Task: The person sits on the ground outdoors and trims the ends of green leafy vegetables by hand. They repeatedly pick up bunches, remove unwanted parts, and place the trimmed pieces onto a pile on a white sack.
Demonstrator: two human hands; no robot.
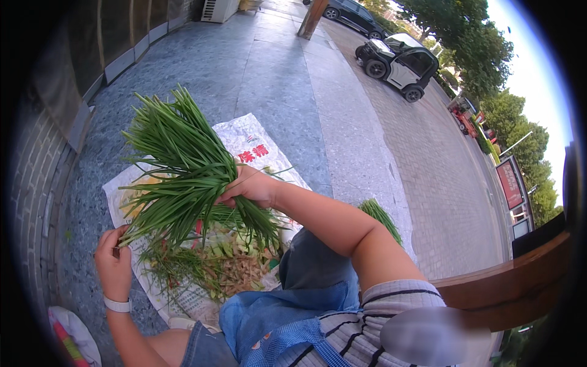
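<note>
A thick bunch of green garlic chives is held up over a spread white plastic sack. My right hand is closed round the bunch, with long leaves fanning out to the far left and some hanging below the fist. At the lower left, my left hand pinches the pale ends of a few stalks; its fingertips partly hide what they grip. Beneath the bunch, a pile of trimmings lies on the sack, with brownish dry bits and limp green leaves.
Another bunch of chives lies on the paving beyond my right arm. A white bag stands at the lower left. A wall runs along the left side. Farther off are a wooden post, a small vehicle and a dark car.
</note>
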